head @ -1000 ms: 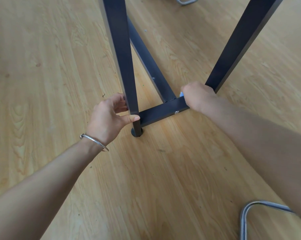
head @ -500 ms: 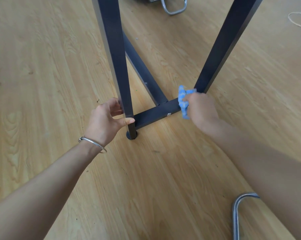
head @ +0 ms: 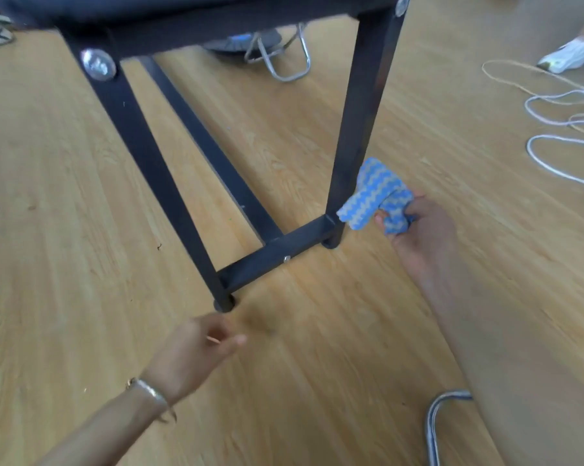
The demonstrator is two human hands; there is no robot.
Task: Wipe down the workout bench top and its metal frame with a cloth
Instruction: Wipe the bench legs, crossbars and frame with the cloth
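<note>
Crumpled blue cloth with a white zigzag weave is sitting in the right hand, whose fingers are curling round its lower folds while the free end is pointing toward 11 o'clock. That end is lying just beside the black square-tube right leg of the bench frame, at the leg's 3 o'clock; whether it is touching the metal I cannot tell. The low black crossbar is running toward 8 o'clock to the left leg, which is standing on a round black foot. The left hand is hovering at that foot's 7 o'clock, fingers loosely curled with nothing in them (blur is smearing the fingertips), a thin silver bangle circling the wrist. The dark padded bench top is filling the 12 o'clock edge. Everything is resting on a light wooden plank floor; a white cord is looping at 2 o'clock, and a bent chrome tube is showing at 5 o'clock.
</note>
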